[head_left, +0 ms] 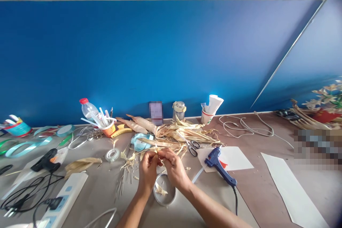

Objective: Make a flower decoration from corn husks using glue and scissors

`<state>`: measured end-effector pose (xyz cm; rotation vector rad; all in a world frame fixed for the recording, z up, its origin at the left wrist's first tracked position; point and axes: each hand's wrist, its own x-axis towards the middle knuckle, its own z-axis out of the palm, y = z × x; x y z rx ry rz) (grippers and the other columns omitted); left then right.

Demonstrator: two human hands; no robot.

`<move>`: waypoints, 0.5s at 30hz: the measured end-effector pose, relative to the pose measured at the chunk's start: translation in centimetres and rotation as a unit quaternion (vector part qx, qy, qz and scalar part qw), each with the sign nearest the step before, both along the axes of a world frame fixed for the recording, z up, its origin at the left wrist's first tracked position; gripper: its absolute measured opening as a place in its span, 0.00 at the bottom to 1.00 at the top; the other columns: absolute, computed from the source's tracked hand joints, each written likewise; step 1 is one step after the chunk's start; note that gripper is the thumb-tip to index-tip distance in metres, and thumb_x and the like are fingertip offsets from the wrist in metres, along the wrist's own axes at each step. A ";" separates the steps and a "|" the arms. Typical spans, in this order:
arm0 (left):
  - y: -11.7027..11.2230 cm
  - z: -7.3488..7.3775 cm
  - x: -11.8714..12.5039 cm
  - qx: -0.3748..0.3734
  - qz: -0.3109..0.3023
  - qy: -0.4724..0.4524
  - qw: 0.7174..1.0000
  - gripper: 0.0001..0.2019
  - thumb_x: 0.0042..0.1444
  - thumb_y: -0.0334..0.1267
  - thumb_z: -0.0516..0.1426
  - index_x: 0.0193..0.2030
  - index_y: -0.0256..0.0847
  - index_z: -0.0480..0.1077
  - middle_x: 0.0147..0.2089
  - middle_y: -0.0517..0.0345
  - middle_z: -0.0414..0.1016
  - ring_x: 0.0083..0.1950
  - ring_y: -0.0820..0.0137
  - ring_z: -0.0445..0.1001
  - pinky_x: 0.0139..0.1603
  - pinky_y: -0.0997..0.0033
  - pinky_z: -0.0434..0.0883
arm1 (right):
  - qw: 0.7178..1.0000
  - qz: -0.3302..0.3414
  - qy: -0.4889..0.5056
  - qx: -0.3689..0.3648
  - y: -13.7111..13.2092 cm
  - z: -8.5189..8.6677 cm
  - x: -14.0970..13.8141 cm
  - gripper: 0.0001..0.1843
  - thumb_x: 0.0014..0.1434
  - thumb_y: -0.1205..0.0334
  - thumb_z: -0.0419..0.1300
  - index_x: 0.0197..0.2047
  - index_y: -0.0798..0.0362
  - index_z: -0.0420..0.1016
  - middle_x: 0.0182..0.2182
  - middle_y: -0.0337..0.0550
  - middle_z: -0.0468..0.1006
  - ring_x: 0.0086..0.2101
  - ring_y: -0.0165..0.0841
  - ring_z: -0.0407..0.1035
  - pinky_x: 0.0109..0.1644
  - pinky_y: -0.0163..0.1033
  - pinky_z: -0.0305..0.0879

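Note:
My left hand (147,171) and my right hand (174,167) meet at the middle of the table, fingertips pinched together. Between them is a small pale piece of dried corn husk (156,148), mostly hidden by the fingers. Just below the hands sits a round, shallow dish (174,196) with a scrap of husk (161,190) inside. Beyond the fingers lies a pile of dried corn husks (196,133), with black-handled scissors (192,149) at its near edge. Thin wire stems (122,181) lie left of my left hand.
A blue glue gun (221,167) rests on white paper (240,157) at right. Leftward are a tape roll (112,159), a cup of sticks (108,129), a black glue gun (47,161) and a power strip (70,191). A jar (179,112) stands by the blue partition (160,53).

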<state>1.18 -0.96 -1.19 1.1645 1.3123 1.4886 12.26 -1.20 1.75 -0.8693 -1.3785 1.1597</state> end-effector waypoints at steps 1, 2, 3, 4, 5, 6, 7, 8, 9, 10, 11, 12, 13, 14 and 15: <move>0.0 0.0 -0.1 0.002 0.004 0.011 1.000 0.08 0.50 0.42 0.58 0.29 0.40 0.68 0.25 0.61 0.70 0.26 0.69 0.69 0.30 0.68 0.67 | 1.000 0.003 0.011 -0.011 -0.1 -0.1 -0.1 0.15 0.53 0.70 0.49 0.32 0.51 0.77 0.31 0.42 0.69 0.32 0.32 0.65 0.34 0.35 0.65; -0.1 0.1 -0.1 0.004 0.007 0.020 1.000 0.08 0.50 0.42 0.57 0.28 0.41 0.68 0.25 0.60 0.70 0.26 0.69 0.69 0.30 0.68 0.67 | 1.000 0.007 0.021 -0.022 -0.1 -0.2 -0.3 0.15 0.52 0.71 0.49 0.33 0.51 0.77 0.32 0.42 0.69 0.32 0.32 0.65 0.35 0.35 0.66; -0.2 0.2 -0.1 0.007 0.011 0.028 1.000 0.08 0.50 0.43 0.58 0.28 0.41 0.69 0.26 0.59 0.71 0.27 0.67 0.70 0.31 0.67 0.67 | 0.999 0.008 0.028 -0.029 -0.2 -0.3 -0.4 0.15 0.51 0.71 0.49 0.33 0.51 0.77 0.32 0.42 0.69 0.33 0.32 0.66 0.35 0.35 0.66; -0.2 0.3 -0.1 0.011 0.017 0.037 0.999 0.08 0.49 0.43 0.58 0.28 0.41 0.69 0.27 0.58 0.71 0.28 0.66 0.70 0.32 0.66 0.67 | 0.999 0.008 0.031 -0.033 -0.2 -0.4 -0.5 0.15 0.51 0.71 0.50 0.33 0.51 0.77 0.33 0.42 0.69 0.35 0.33 0.66 0.37 0.35 0.66; -0.3 0.4 -0.1 0.014 0.023 0.047 0.999 0.07 0.49 0.43 0.58 0.28 0.41 0.69 0.27 0.57 0.72 0.30 0.65 0.70 0.33 0.66 0.67 | 0.999 0.005 0.030 -0.032 -0.3 -0.5 -0.5 0.14 0.51 0.72 0.50 0.33 0.51 0.77 0.33 0.42 0.69 0.36 0.33 0.66 0.39 0.35 0.66; -0.4 0.5 0.0 0.017 0.030 0.057 0.998 0.07 0.49 0.42 0.58 0.28 0.41 0.70 0.28 0.57 0.72 0.31 0.64 0.71 0.34 0.65 0.67 | 0.999 0.001 0.028 -0.029 -0.3 -0.5 -0.5 0.14 0.51 0.72 0.51 0.33 0.51 0.77 0.33 0.42 0.69 0.37 0.34 0.66 0.40 0.35 0.65; -0.4 0.6 0.0 0.018 0.035 0.067 0.997 0.07 0.49 0.42 0.58 0.29 0.41 0.70 0.29 0.57 0.73 0.33 0.64 0.71 0.35 0.65 0.67 | 0.999 -0.003 0.026 -0.026 -0.4 -0.5 -0.5 0.13 0.51 0.71 0.52 0.33 0.51 0.77 0.33 0.42 0.69 0.38 0.34 0.66 0.42 0.36 0.65; -0.5 0.7 0.0 0.018 0.037 0.073 0.996 0.06 0.49 0.42 0.58 0.29 0.41 0.70 0.29 0.57 0.73 0.34 0.64 0.71 0.36 0.64 0.67 | 0.999 -0.006 0.026 -0.024 -0.4 -0.5 -0.5 0.13 0.51 0.71 0.52 0.33 0.51 0.77 0.34 0.42 0.69 0.38 0.34 0.66 0.42 0.35 0.64; -0.5 0.7 0.1 0.016 0.038 0.076 0.996 0.06 0.49 0.41 0.57 0.29 0.41 0.70 0.29 0.57 0.73 0.34 0.63 0.71 0.37 0.64 0.67 | 0.999 -0.008 0.027 -0.024 -0.5 -0.5 -0.5 0.13 0.51 0.71 0.52 0.34 0.51 0.77 0.34 0.42 0.69 0.38 0.34 0.66 0.42 0.35 0.64; -0.5 0.7 0.1 0.015 0.036 0.075 0.996 0.06 0.49 0.41 0.57 0.29 0.41 0.70 0.29 0.57 0.73 0.34 0.63 0.71 0.37 0.64 0.67 | 0.999 -0.010 0.029 -0.025 -0.5 -0.6 -0.5 0.13 0.52 0.70 0.52 0.34 0.51 0.77 0.33 0.42 0.69 0.37 0.34 0.66 0.41 0.35 0.64; -0.5 0.8 0.1 0.015 0.033 0.072 0.997 0.06 0.49 0.41 0.57 0.29 0.41 0.70 0.29 0.57 0.73 0.34 0.63 0.71 0.37 0.64 0.67 | 0.999 -0.012 0.029 -0.026 -0.6 -0.6 -0.5 0.12 0.52 0.70 0.53 0.34 0.51 0.77 0.33 0.42 0.69 0.37 0.33 0.66 0.41 0.35 0.64; -0.5 0.8 0.2 0.014 0.030 0.069 0.997 0.06 0.49 0.41 0.57 0.29 0.41 0.70 0.29 0.56 0.73 0.34 0.63 0.71 0.37 0.64 0.67 | 0.999 -0.015 0.028 -0.025 -0.6 -0.6 -0.5 0.12 0.53 0.69 0.53 0.34 0.51 0.77 0.33 0.42 0.70 0.36 0.34 0.66 0.40 0.35 0.65; -0.5 0.8 0.2 0.013 0.027 0.067 0.997 0.06 0.49 0.41 0.57 0.29 0.41 0.70 0.30 0.56 0.73 0.34 0.63 0.71 0.37 0.64 0.67 | 0.999 -0.020 0.026 -0.024 -0.6 -0.7 -0.5 0.12 0.53 0.69 0.53 0.33 0.51 0.77 0.33 0.43 0.70 0.36 0.34 0.66 0.40 0.36 0.65; -0.5 0.8 0.2 0.012 0.025 0.066 0.997 0.07 0.49 0.41 0.57 0.29 0.41 0.70 0.30 0.56 0.73 0.34 0.63 0.71 0.37 0.64 0.67 | 0.999 -0.027 0.026 -0.022 -0.6 -0.7 -0.6 0.12 0.53 0.68 0.53 0.33 0.51 0.77 0.32 0.43 0.71 0.36 0.34 0.66 0.41 0.36 0.65; -0.5 0.8 0.3 0.011 0.025 0.067 0.997 0.07 0.49 0.41 0.57 0.29 0.41 0.70 0.30 0.56 0.73 0.34 0.63 0.71 0.37 0.64 0.67 | 0.999 -0.034 0.026 -0.020 -0.6 -0.8 -0.6 0.11 0.53 0.68 0.53 0.32 0.52 0.77 0.32 0.43 0.71 0.36 0.34 0.66 0.41 0.36 0.65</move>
